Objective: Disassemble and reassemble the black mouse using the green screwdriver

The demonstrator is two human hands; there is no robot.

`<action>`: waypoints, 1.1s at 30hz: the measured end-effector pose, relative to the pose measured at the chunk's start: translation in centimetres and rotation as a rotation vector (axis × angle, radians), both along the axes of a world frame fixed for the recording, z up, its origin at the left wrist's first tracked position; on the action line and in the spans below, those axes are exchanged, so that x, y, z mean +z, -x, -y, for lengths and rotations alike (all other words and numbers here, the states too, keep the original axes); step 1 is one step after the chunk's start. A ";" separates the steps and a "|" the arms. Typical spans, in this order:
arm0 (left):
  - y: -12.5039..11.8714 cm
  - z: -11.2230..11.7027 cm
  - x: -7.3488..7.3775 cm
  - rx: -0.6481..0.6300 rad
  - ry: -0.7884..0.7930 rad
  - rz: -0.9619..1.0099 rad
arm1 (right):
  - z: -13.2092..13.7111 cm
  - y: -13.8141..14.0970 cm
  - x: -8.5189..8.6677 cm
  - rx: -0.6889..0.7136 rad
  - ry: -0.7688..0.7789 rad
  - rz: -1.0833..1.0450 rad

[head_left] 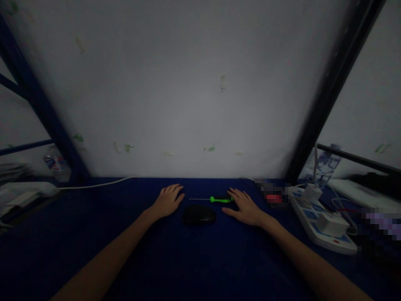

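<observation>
A screwdriver (222, 200) with a bright green and dark handle lies flat on the dark blue tabletop (184, 263), its thin shaft pointing left. Just in front of it rests a black computer mouse (199, 214). My left hand (169, 200) lies palm down to the left of both, fingers stretched out and holding nothing. On the other side my right hand (243, 207) is also flat with its fingers spread. Its fingertips are close to the end of the screwdriver's handle; whether they touch it I cannot tell.
At the right lies a white power strip (324, 223) with white plugs and cables. A blurred dark and red item (274, 196) is beside it. Metal posts (336, 88) rise at both sides before a pale wall (200, 83). Plastic bottles (55, 162) stand beyond the posts.
</observation>
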State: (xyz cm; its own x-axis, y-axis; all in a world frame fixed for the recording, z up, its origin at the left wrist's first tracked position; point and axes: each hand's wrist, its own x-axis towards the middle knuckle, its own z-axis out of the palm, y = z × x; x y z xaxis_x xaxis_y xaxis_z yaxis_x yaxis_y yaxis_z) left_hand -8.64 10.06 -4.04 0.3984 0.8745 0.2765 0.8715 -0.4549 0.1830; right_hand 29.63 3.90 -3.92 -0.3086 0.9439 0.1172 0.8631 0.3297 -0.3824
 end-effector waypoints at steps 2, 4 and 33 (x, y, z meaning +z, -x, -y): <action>0.0 0.0 -0.1 -0.005 -0.005 -0.008 | 0.0 0.0 0.0 0.003 0.001 0.003; 0.0 -0.1 -0.2 -0.008 -0.011 -0.013 | -0.1 -0.1 0.0 0.003 0.002 0.006; 0.0 -0.2 -0.5 0.007 0.000 -0.045 | 0.2 0.1 0.4 0.000 0.023 0.014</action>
State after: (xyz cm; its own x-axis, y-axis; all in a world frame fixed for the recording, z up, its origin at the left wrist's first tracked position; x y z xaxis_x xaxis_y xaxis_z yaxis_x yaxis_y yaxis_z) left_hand -8.65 10.29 -4.56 0.4046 0.8770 0.2590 0.8818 -0.4492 0.1437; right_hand 29.53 3.70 -3.56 -0.3105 0.9462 0.0913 0.8682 0.3213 -0.3782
